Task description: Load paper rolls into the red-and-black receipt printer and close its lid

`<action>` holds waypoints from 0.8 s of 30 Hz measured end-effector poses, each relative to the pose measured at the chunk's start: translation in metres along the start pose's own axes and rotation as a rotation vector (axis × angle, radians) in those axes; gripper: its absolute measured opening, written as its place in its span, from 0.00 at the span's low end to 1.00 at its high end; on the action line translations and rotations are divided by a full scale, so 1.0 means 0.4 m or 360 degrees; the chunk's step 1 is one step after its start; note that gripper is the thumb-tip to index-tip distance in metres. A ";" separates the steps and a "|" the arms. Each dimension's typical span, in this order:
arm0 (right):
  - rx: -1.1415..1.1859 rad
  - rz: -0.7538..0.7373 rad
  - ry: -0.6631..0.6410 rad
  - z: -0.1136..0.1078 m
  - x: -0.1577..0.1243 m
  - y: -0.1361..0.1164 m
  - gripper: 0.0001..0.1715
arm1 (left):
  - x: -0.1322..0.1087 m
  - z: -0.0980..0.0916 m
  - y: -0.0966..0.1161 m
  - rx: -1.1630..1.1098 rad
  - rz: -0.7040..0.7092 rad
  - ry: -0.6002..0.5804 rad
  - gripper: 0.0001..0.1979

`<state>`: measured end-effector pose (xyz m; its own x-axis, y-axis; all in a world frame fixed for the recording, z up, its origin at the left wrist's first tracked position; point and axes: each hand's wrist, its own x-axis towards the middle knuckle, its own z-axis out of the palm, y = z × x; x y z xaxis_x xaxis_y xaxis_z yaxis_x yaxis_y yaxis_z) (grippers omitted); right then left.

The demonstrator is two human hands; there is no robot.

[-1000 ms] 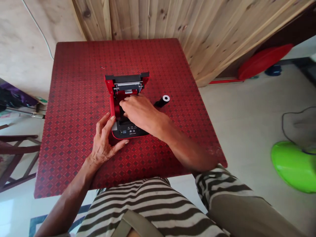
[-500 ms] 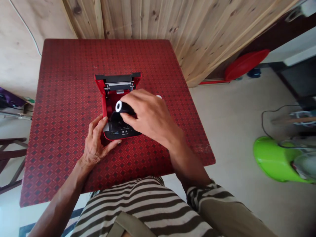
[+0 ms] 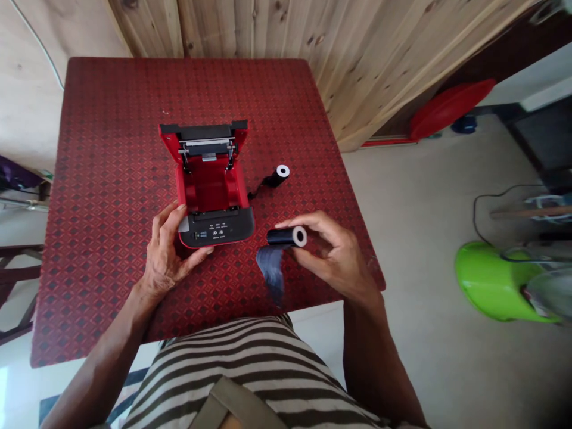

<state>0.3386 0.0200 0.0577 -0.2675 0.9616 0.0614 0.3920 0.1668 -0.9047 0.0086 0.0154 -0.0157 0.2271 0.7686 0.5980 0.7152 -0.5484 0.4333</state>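
Note:
A red and black label printer (image 3: 217,223) sits on the table with its lid (image 3: 205,134) tilted up and its red inner bay showing. My left hand (image 3: 165,253) grips the printer's front left corner, fingers on the side and thumb along the front edge. To the right of the printer, my right hand (image 3: 333,253) holds a black ribbon roll (image 3: 283,236) with a white core between thumb and fingers. A loose strip of dark ribbon (image 3: 271,271) hangs from that roll. A second black roll (image 3: 277,176) with a white end lies behind it, its tail reaching toward the printer.
The red patterned table (image 3: 116,149) stands against a wooden plank wall (image 3: 250,30). A green tub (image 3: 487,280) and a red round object (image 3: 451,107) are on the floor side at right. A dark wooden stool (image 3: 18,274) stands at left.
My right hand has moved right and toward me, carrying the black ribbon roll from over the printer's bay to beside it. The bay is now uncovered. My left hand stays on the printer.

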 end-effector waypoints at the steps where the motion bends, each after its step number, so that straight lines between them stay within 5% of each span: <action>1: -0.0164 -0.0013 -0.0022 0.005 0.001 0.006 0.18 | 0.000 0.000 -0.001 0.0000 0.0001 -0.0001 0.52; 9: -0.0349 -0.0065 -0.0188 0.079 -0.004 0.059 0.14 | 0.001 -0.003 0.000 0.0001 0.0000 -0.0016 0.52; 13: 0.0031 0.0183 -0.0371 0.024 -0.003 0.056 0.34 | 0.003 -0.002 -0.002 -0.0005 0.0004 -0.0014 0.53; 15: 0.0214 0.0266 -0.0210 -0.007 0.023 0.075 0.37 | 0.004 -0.002 -0.002 -0.0014 -0.0001 -0.0014 0.53; 19: 0.0042 0.0200 0.0524 -0.023 0.133 0.173 0.25 | 0.004 -0.001 -0.001 -0.0019 0.0004 -0.0009 0.54; 22: -0.0056 0.0102 0.0507 -0.005 0.216 0.245 0.33 | 0.003 -0.001 0.000 -0.0008 0.0008 -0.0005 0.53; 24: -0.0133 0.0040 0.0440 0.008 0.248 0.269 0.29 | 0.002 -0.001 0.001 -0.0002 0.0007 -0.0012 0.53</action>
<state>0.3515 0.1327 -0.0348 -0.0110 0.9866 0.1626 0.4697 0.1487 -0.8702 0.0089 0.0156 -0.0148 0.2354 0.7687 0.5947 0.7133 -0.5523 0.4315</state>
